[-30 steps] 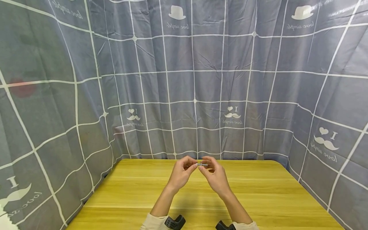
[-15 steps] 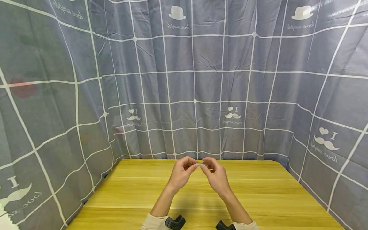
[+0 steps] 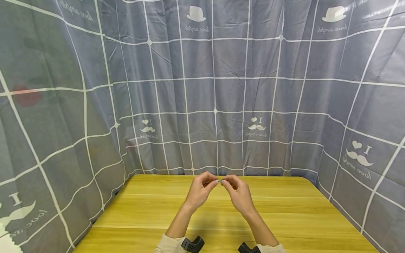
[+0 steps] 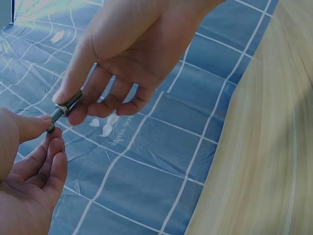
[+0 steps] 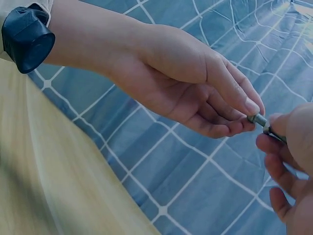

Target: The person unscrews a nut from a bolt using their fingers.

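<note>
A small metal bolt [image 3: 219, 181] spans the gap between both hands, above the far part of the wooden table [image 3: 215, 218]. My left hand [image 3: 199, 191] pinches its head end between thumb and forefinger. On the threaded shank sits a nut [image 4: 64, 109], which the thumb and forefinger of my right hand [image 3: 240, 196] grip. Bare thread shows between the two grips in the left wrist view, and the bolt's tail pokes out past the nut. The head is mostly covered by the left fingertips [image 5: 251, 106] in the right wrist view.
A grey curtain [image 3: 231, 95] with white grid lines hangs behind the table and along both sides. Black wrist devices [image 3: 193, 245] are strapped over the light sleeves [image 3: 171, 245].
The right thumb and forefinger have shifted slightly right and drawn together around the nut, hiding the bolt's tail in the head view. My left hand keeps its pinch in place.
</note>
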Available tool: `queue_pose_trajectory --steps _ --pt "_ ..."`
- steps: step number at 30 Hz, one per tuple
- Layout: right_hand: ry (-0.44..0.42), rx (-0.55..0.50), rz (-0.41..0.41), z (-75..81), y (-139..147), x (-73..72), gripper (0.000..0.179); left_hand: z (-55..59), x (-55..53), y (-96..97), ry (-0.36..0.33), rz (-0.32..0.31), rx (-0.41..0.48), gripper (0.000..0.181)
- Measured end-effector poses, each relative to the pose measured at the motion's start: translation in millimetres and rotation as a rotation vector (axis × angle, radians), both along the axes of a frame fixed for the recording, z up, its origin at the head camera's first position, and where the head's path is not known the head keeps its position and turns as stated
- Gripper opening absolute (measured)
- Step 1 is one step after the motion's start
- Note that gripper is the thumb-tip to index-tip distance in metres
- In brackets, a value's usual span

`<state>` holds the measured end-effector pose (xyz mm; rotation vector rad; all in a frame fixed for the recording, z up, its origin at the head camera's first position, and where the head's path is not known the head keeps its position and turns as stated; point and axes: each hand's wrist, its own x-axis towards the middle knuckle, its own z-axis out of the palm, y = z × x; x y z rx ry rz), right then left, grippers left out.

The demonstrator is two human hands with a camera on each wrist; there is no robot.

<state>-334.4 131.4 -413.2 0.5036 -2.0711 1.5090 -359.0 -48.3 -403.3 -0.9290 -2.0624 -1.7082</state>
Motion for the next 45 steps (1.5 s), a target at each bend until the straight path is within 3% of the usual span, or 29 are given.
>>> queue_pose_trajectory --steps 2,8,14,20,24,29,33,39,45 --pt "0.015 -0.002 0.009 0.3 0.2 0.6 0.009 0.5 -0.1 -0.1 0.002 -0.001 -0.001 0.006" --pt "0.005 -0.006 0.013 1.2 -0.2 0.7 0.026 1.8 -1.0 -0.6 0.006 -0.004 -0.008 0.006" --pt "0.019 0.038 -0.018 0.4 -0.2 -0.7 0.011 1.3 0.9 0.4 0.010 0.003 0.007 0.007" --pt "0.035 0.007 -0.004 0.6 -0.2 -0.9 0.024 13.4 14.1 1.5 -0.016 0.000 0.004 0.008" --pt "0.011 0.002 -0.011 0.4 0.2 -0.7 0.021 21.5 22.3 0.9 -0.008 -0.002 -0.010 0.007" --pt "0.041 0.020 -0.023 0.5 0.8 -0.8 0.008 7.9 9.0 2.2 0.020 0.018 0.000 0.007" --pt "0.040 0.002 -0.013 1.4 0.6 0.1 0.017 0.6 0.5 1.4 0.035 0.008 0.009 0.006" --pt "-0.033 -0.041 -0.027 0.9 0.2 0.6 0.021 0.2 -0.1 -0.4 0.033 -0.007 0.000 0.005" --pt "-0.007 -0.023 -0.013 0.0 -3.5 -0.2 0.012 0.4 1.6 -0.7 0.030 -0.002 -0.009 0.005"
